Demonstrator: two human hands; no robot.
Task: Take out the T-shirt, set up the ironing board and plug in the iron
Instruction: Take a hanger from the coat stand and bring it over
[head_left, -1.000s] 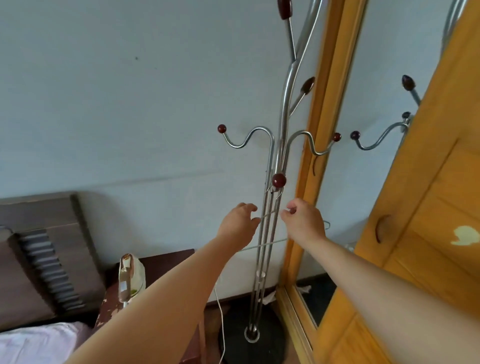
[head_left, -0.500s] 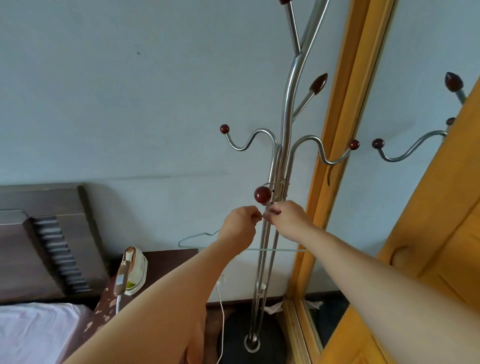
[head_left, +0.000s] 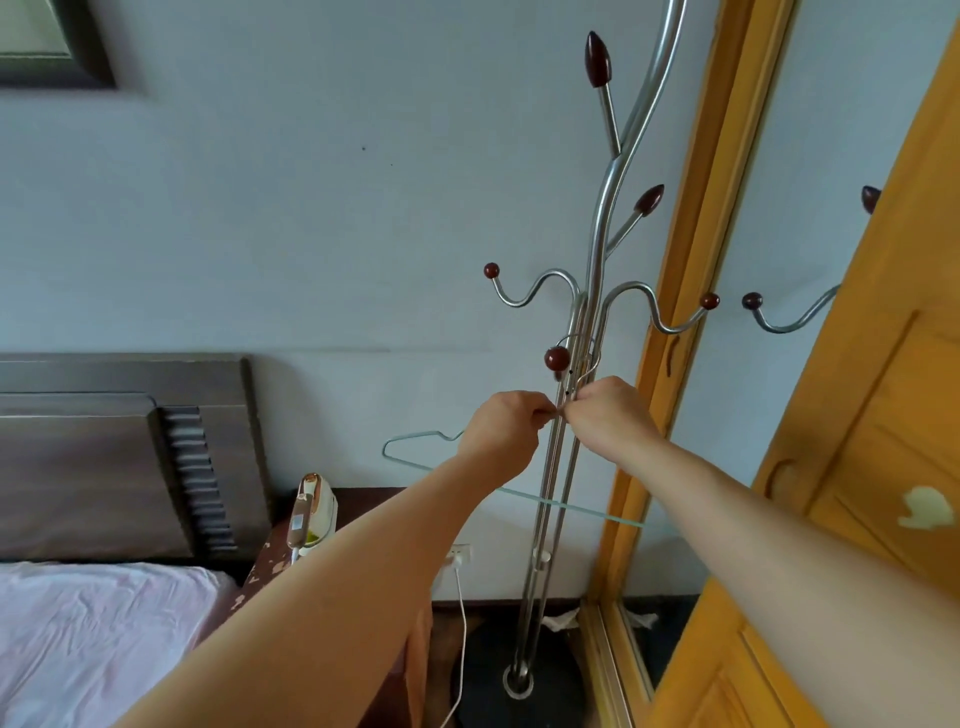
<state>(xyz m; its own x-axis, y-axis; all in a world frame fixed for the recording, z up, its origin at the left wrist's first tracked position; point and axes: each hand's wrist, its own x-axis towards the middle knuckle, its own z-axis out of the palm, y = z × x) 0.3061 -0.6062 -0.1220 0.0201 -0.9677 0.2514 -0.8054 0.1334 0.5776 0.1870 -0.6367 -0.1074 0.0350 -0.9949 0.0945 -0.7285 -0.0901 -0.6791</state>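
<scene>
An empty pale wire hanger (head_left: 415, 465) hangs tilted in front of the metal coat stand (head_left: 597, 260), its right end lower. My left hand (head_left: 506, 431) and my right hand (head_left: 608, 413) meet at the stand's pole and both pinch the hanger's neck, just under its hook and a dark red knob (head_left: 557, 357). A cream iron (head_left: 313, 514) stands upright on the dark nightstand (head_left: 374, 493) below my left arm. No T-shirt or ironing board is in view.
A wall socket (head_left: 461, 555) with a white cable plugged in sits low, left of the stand's pole. A bed with a pink sheet (head_left: 93, 639) and dark headboard (head_left: 104, 457) fills the lower left. An orange wardrobe door (head_left: 857, 467) and mirror stand right.
My hands have come together on the hanger's neck at the pole. The hanger has swung out to the left and now tilts with its right end down.
</scene>
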